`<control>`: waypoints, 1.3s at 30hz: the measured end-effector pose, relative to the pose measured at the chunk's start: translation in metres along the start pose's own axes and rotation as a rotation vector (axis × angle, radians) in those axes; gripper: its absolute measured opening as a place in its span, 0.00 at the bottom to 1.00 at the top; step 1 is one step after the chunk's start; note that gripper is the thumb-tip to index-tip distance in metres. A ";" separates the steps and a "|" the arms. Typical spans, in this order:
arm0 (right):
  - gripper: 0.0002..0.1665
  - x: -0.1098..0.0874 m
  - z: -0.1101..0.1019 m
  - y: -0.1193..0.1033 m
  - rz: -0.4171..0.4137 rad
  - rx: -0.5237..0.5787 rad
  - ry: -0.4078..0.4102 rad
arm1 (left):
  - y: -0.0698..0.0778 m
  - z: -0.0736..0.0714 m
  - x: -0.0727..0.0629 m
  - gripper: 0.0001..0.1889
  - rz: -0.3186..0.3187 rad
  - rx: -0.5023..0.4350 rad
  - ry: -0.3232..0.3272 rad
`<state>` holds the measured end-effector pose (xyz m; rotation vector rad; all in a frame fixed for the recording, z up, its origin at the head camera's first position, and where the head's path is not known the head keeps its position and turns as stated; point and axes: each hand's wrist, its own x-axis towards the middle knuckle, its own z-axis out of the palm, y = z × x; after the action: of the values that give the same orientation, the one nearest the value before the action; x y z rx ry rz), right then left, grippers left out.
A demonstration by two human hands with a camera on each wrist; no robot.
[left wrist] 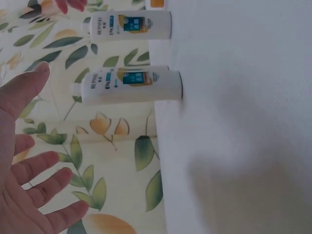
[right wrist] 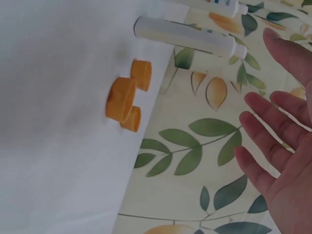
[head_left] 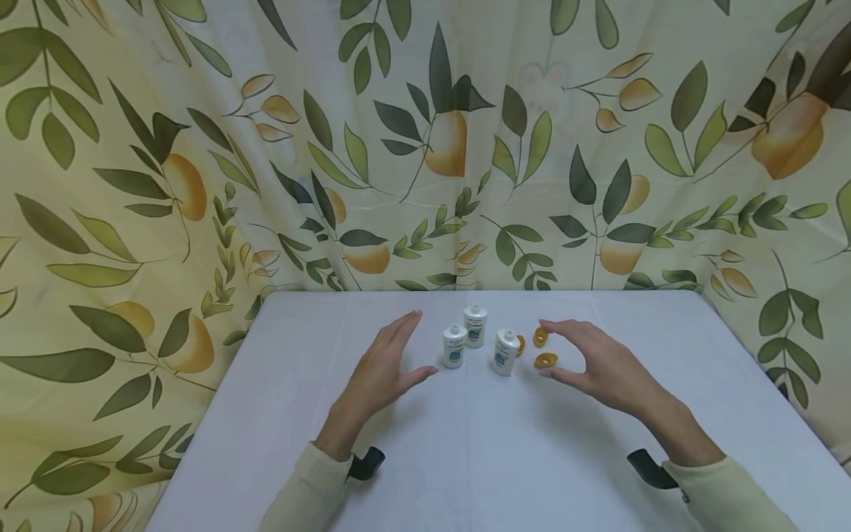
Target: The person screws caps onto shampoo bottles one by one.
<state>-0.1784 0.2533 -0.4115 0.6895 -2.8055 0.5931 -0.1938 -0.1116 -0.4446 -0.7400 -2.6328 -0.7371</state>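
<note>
Three small white bottles with printed labels stand upright on the table: a left bottle (head_left: 454, 346), a back bottle (head_left: 475, 326) and a front-right bottle (head_left: 506, 352). Bare narrow necks show on top of them. To their right lie three hollow, orange, oval cap-like pieces, the nearest orange piece (head_left: 547, 360) by the right thumb. My left hand (head_left: 383, 363) hovers left of the bottles, fingers extended and thumb apart, holding nothing. Above the orange pieces, on their right, my right hand (head_left: 605, 367) is spread with nothing in it; the right wrist view shows a gap between its fingers and the orange piece (right wrist: 121, 99).
A white cloth covers the table (head_left: 479, 458). Behind it and on the left hangs a curtain (head_left: 412, 222) patterned with leaves and fruit. Dark bands (head_left: 367, 464) sit at both wrists by the light sleeves.
</note>
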 end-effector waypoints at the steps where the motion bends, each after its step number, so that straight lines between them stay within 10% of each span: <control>1: 0.44 0.000 0.001 0.001 0.005 0.017 -0.002 | 0.000 0.001 0.001 0.49 -0.012 -0.015 -0.007; 39: 0.37 0.004 0.035 0.049 0.109 0.324 -0.093 | -0.011 0.061 0.028 0.31 -0.319 -0.733 -0.007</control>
<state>-0.2080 0.2766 -0.4580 0.6344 -2.8760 1.0791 -0.2319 -0.0743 -0.4874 -0.4724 -2.4865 -1.8381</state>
